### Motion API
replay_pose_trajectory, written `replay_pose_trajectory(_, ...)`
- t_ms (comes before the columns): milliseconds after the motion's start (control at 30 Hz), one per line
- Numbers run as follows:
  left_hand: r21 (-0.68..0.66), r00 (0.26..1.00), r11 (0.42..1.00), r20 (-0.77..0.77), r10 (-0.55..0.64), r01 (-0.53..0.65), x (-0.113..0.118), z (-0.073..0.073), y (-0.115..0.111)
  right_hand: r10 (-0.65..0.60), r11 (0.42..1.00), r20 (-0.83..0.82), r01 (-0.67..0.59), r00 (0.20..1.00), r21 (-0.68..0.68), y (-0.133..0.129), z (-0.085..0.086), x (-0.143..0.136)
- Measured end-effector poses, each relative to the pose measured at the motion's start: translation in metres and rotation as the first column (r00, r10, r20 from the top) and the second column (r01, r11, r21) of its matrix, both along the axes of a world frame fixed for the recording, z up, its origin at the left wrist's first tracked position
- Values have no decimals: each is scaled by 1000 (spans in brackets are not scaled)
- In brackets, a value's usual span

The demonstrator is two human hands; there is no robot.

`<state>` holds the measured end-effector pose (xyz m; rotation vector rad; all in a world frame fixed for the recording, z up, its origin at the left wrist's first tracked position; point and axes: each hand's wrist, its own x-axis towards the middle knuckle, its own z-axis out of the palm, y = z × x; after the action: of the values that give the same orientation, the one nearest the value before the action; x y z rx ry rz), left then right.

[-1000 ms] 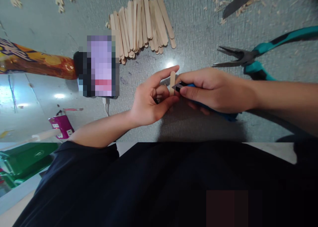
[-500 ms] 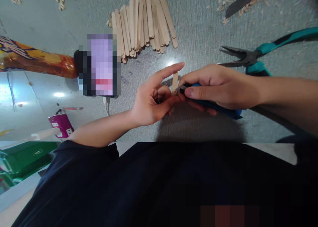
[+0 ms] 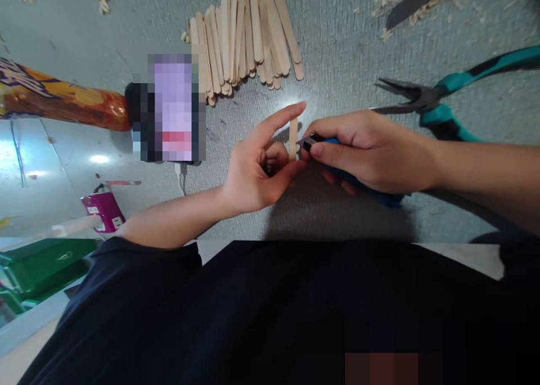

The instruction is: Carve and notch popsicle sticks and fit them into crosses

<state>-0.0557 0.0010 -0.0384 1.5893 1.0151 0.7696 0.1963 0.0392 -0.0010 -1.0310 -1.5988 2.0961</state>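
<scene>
My left hand (image 3: 264, 163) holds a short pale wooden stick (image 3: 293, 137) upright between its thumb and fingers, with the index finger stretched to the stick's far end. My right hand (image 3: 371, 149) is wrapped round a blue utility knife (image 3: 348, 174) with a black tip section. The short blade points left, close beside the stick; whether it touches the wood is hard to tell. Beyond my hands, a row of flat wooden sticks (image 3: 238, 42) lies side by side and partly overlapping on the grey table (image 3: 337, 53).
Teal-handled pliers (image 3: 430, 98) lie open at the right. At the back right, a dark flat blade (image 3: 415, 4) rests among wood shavings. On the left are an orange-labelled bottle (image 3: 63, 95), a blurred-out phone (image 3: 172, 109), a cable and a purple power socket (image 3: 103, 212).
The knife tip has drawn back slightly from the stick and sits a little higher. The stick now stands straighter in my left hand, whose index finger has shifted slightly left.
</scene>
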Motion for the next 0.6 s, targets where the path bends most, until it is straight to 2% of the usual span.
replay_pose_trajectory(133, 80, 999, 997, -25, 19, -17, 1, 0, -3, 37, 999, 38, -37, 999, -2, 2, 2, -1)
replay_pose_trajectory(300, 37, 995, 999, -104, 11, -7, 1, 1, -6, 135, 991, 89, -136, 987, 3, 5, 6, -2)
replay_pose_trajectory(467, 2, 998, 998, -41, 56, -56, 2, -1, -4, -17, 992, 161, -3, 987, 122, -1, 4, -4)
replay_pose_trajectory(600, 26, 997, 997, -17, 75, -75, 3, -2, -3, -7, 991, 108, -8, 994, 133, -3, -1, -3)
